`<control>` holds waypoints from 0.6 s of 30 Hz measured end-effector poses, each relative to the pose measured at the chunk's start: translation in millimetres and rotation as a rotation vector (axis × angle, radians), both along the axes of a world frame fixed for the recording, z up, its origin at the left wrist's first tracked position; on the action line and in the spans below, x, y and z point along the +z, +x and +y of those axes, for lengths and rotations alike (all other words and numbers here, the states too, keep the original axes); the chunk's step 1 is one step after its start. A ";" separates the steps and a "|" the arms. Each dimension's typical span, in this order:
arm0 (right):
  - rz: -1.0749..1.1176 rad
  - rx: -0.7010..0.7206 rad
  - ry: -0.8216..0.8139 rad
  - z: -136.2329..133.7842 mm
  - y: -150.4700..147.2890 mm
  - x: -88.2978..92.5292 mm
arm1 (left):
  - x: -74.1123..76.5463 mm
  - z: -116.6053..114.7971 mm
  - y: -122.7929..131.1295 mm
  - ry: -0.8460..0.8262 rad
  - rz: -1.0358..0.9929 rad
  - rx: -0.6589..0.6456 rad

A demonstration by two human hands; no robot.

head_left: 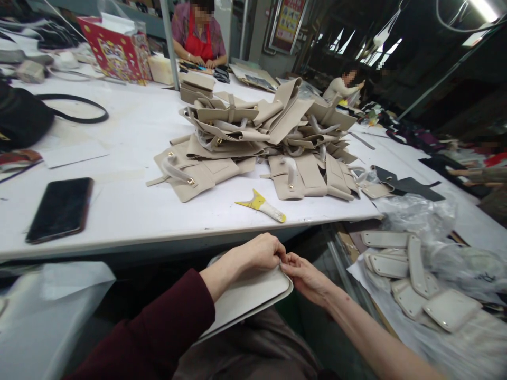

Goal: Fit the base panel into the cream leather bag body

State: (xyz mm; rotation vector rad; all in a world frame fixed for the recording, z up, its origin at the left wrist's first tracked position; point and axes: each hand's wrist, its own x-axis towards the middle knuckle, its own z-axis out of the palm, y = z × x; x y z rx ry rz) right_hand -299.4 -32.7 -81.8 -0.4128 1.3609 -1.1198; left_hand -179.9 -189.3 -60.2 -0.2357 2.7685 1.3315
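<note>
On my lap lies a cream, leather-like panel (247, 293) with rounded corners and what looks like a second layer beneath it. My left hand (261, 253) reaches over it, its fingers bent and closed at the far edge. At the panel's far right corner, my right hand (303, 272) pinches the edge between thumb and fingers. The fingertips of both hands nearly meet there; anything small between them is hidden. Beyond my hands, on the white table (130, 211), a yellow-and-white forked tool (263, 205) lies close to the front edge.
Beige bag pieces with wrapped handles (237, 132) are heaped mid-table. A black phone (59, 208) lies at left. Cream tabs (415, 264) and clear plastic (420, 214) sit at right. A red box (114, 50) stands at the back; a person in a red apron (200, 39) sits beyond.
</note>
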 end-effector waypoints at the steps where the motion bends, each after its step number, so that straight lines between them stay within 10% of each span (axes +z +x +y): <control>1: -0.016 0.013 0.006 -1.0 -1.0 1.3 | 0.2 -1.4 -0.8 0.011 -0.018 -0.002; 18: 0.113 0.183 0.009 3.1 0.1 7.2 | 13.8 -8.8 21.3 0.155 -0.078 0.124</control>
